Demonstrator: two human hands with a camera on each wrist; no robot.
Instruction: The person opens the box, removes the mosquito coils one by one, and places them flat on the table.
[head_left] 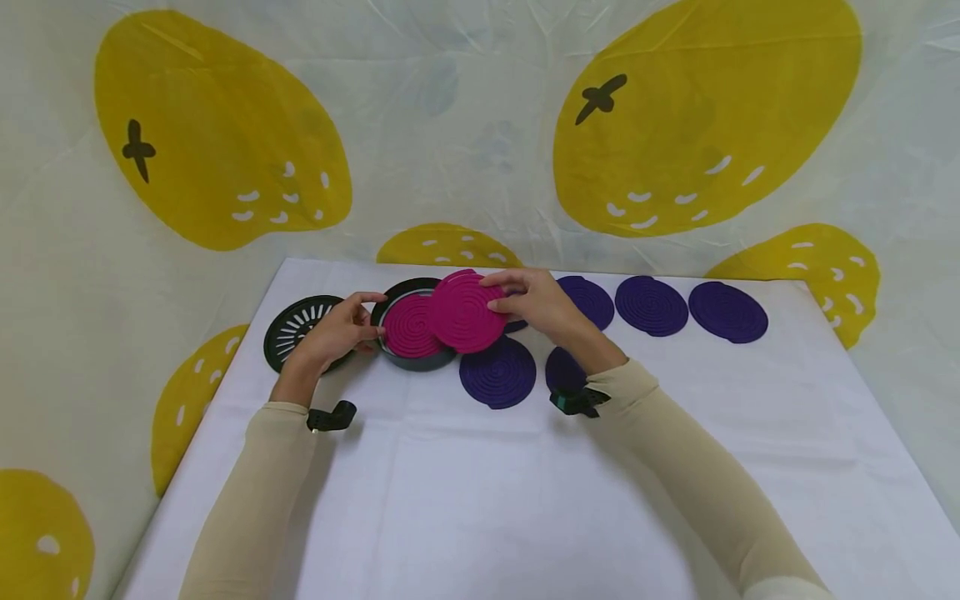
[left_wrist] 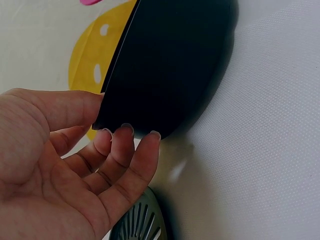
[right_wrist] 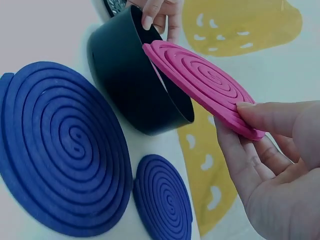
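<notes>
My left hand [head_left: 337, 330] holds the rim of a dark round tin [head_left: 416, 364], the thumb over its edge and fingertips against the outer wall in the left wrist view. Inside the tin lies a pink mosquito coil [head_left: 405, 327]. Between thumb and fingers, my right hand [head_left: 534, 302] pinches the edge of another pink mosquito coil [head_left: 465, 313]. That coil [right_wrist: 205, 80] is tilted over the right part of the tin's mouth [right_wrist: 127, 75]. An extra pink edge shows behind it in the head view; whether it is a second coil I cannot tell.
Several purple mosquito coils, such as a near coil [head_left: 497, 372] and a far-right coil [head_left: 728, 312], lie flat to the tin's right. Left of the tin sits a slotted round lid [head_left: 288, 325], partly behind my left hand. A fruit-patterned cloth [head_left: 450, 150] hangs behind the white table [head_left: 465, 500].
</notes>
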